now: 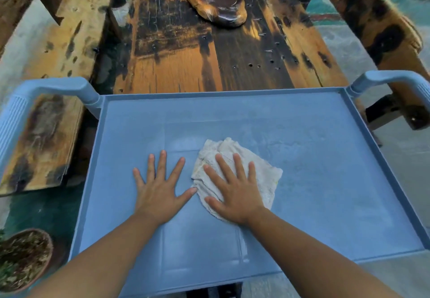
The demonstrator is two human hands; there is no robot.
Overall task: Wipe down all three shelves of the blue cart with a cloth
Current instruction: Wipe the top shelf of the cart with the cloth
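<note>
The blue cart's top shelf (325,181) fills the lower half of the view, a flat tray with a raised rim and a dusty, streaked surface. A crumpled off-white cloth (267,172) lies near its middle. My right hand (235,188) presses flat on the cloth with fingers spread. My left hand (160,188) rests flat on the bare shelf just left of the cloth, fingers spread, its thumb tip touching the cloth's edge. The two lower shelves are hidden under the top one.
Light blue cart handles curve up at the far left (46,90) and far right (391,79) corners. A worn wooden table (209,49) with benches stands right behind the cart. A brown plant pot (21,258) sits at the lower left.
</note>
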